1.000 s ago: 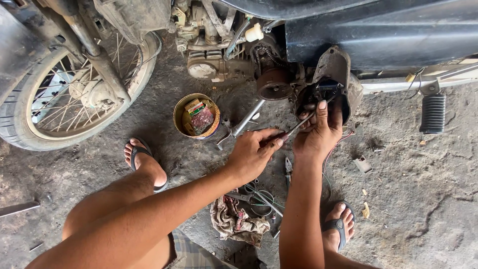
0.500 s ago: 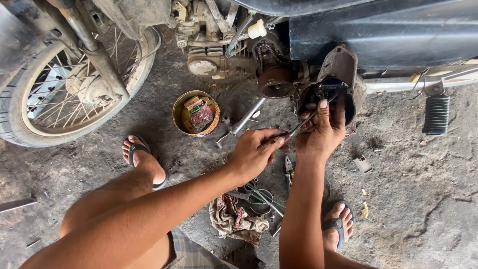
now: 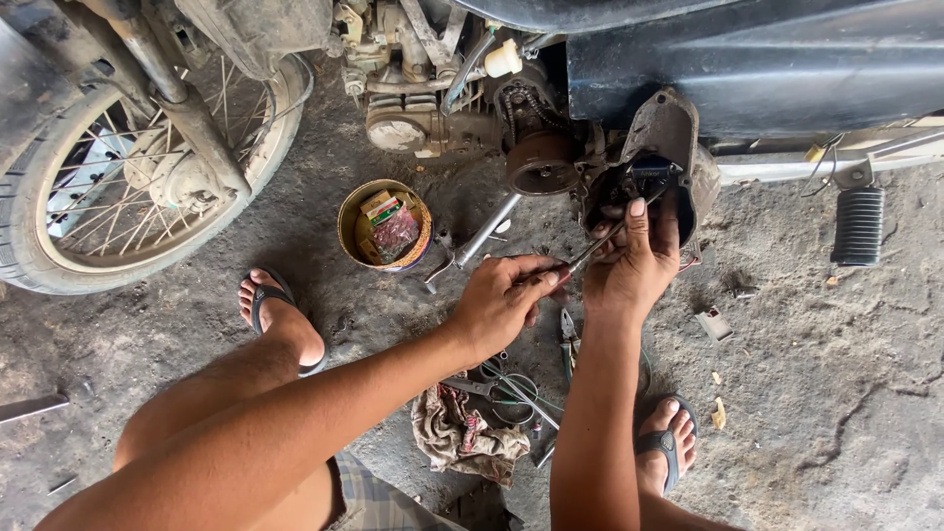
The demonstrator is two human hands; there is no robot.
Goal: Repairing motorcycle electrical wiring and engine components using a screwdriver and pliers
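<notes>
Left hand: the left hand (image 3: pixel 506 300) is closed around the handle end of a thin metal tool (image 3: pixel 595 246), held low over the dirt floor (image 3: pixel 826 393).
Right hand: the right hand (image 3: pixel 634 265) is raised against the open engine cover (image 3: pixel 659 157) of the motorcycle; the fingers (image 3: pixel 637 218) are stretched up into the opening, and the tool's shaft is steadied between them.
Tool: the shaft is angled up and to the right from the left hand, and its tip is lost in the dark cavity of the cover; the tip itself cannot be made out.
Engine cover: a rusty, dark housing is seen just right of a round brown engine part (image 3: pixel 541 162) and below the black body panel (image 3: pixel 767 64).
Tin: a round tin (image 3: pixel 385 224) with small packets inside is set on the floor, left of the hands and near the spoked wheel (image 3: pixel 118 197).
Floor items: pliers (image 3: pixel 568 334) are laid just below the hands, and a dirty rag (image 3: pixel 462 438) is bunched between the 2 forearms.
Feet: 2 sandalled feet are planted on the floor, 1 near the tin (image 3: pixel 280 315), 1 beside the right forearm (image 3: pixel 669 447).
Footpeg: a ribbed black footpeg (image 3: pixel 857 226) is seen at the far right.
</notes>
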